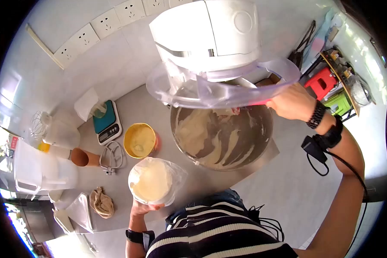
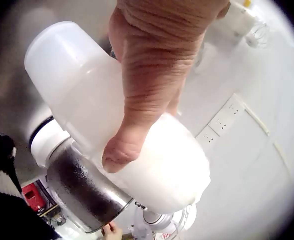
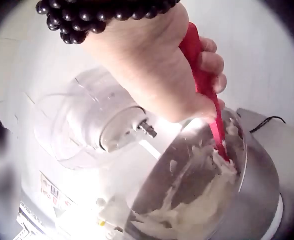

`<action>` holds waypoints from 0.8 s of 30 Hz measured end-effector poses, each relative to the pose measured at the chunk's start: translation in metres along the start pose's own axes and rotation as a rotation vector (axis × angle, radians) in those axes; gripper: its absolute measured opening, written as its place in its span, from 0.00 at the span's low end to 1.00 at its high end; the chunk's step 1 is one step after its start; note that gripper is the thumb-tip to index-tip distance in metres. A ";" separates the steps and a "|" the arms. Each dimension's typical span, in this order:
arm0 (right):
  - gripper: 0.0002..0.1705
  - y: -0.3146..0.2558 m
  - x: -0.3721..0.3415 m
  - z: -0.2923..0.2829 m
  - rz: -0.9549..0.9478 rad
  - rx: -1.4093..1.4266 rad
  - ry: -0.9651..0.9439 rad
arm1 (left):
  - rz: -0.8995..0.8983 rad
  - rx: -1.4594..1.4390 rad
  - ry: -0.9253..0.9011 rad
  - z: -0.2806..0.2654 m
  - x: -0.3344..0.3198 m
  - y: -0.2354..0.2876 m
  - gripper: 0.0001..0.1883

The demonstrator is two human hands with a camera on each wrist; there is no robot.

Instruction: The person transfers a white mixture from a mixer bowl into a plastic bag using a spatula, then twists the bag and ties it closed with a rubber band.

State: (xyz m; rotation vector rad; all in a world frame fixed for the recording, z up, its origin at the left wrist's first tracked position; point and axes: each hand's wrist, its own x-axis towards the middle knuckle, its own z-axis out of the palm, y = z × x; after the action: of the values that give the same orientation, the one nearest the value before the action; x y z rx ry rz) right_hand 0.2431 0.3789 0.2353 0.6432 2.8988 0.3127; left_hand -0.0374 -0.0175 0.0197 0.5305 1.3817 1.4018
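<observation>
My left hand grips a translucent plastic container lined with a clear bag. Pale cream fills it close to the rim in the head view. My right hand has its fingers wrapped around a red spatula, whose tip reaches into the steel mixing bowl and carries cream. Streaks of cream coat the bowl's inside wall. In the head view the right hand is at the bowl's far right rim, beneath the clear splash guard, which hides most of the spatula.
The white mixer head overhangs the bowl. Left of the bowl stands a yellow-rimmed tub, with a scale behind it. A coiled white cord, a brown cup and a crumpled brown cloth lie farther left.
</observation>
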 end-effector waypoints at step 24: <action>0.13 0.023 0.039 0.027 -0.242 0.903 -0.200 | 0.304 0.154 0.145 0.046 0.008 0.011 0.54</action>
State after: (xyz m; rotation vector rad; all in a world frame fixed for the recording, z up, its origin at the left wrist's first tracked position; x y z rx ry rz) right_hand 0.2228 0.4210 0.2106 0.3638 2.7570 -1.0693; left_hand -0.0042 0.0123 0.0378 0.7787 1.5828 1.6096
